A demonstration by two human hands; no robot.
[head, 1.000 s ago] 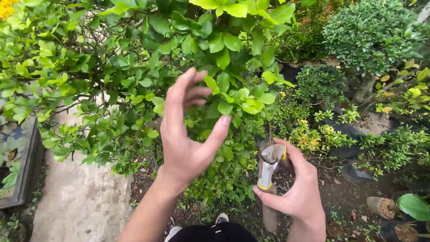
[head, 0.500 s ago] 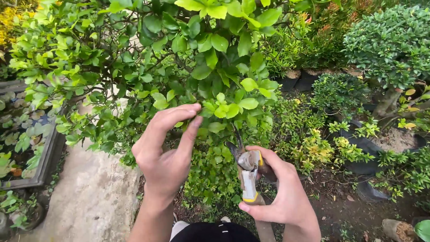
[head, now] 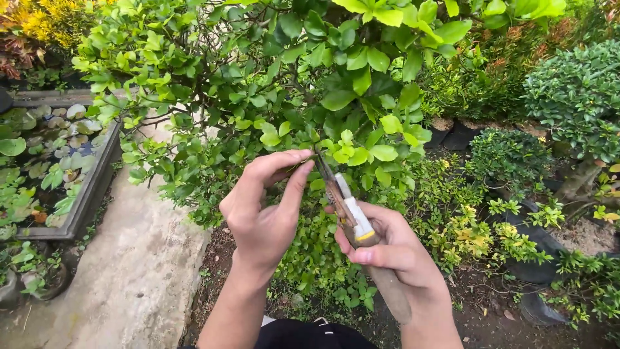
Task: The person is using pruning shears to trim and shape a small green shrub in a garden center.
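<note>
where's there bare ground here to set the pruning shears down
The concrete slab between the pond trough and the shrub lies bare. A dirt strip beneath the black pots is narrower. Around both hands, foliage crowds in.

Outdoor garden, looks like a plant nursery. Dense leafy shrub (head: 310,84) in front, rows of small shrubs in black grow bags (head: 536,258) on bare soil at right, trimmed bush (head: 575,97) behind. Concrete path (head: 123,278) at left, beside a trough of water plants (head: 45,168).
</note>
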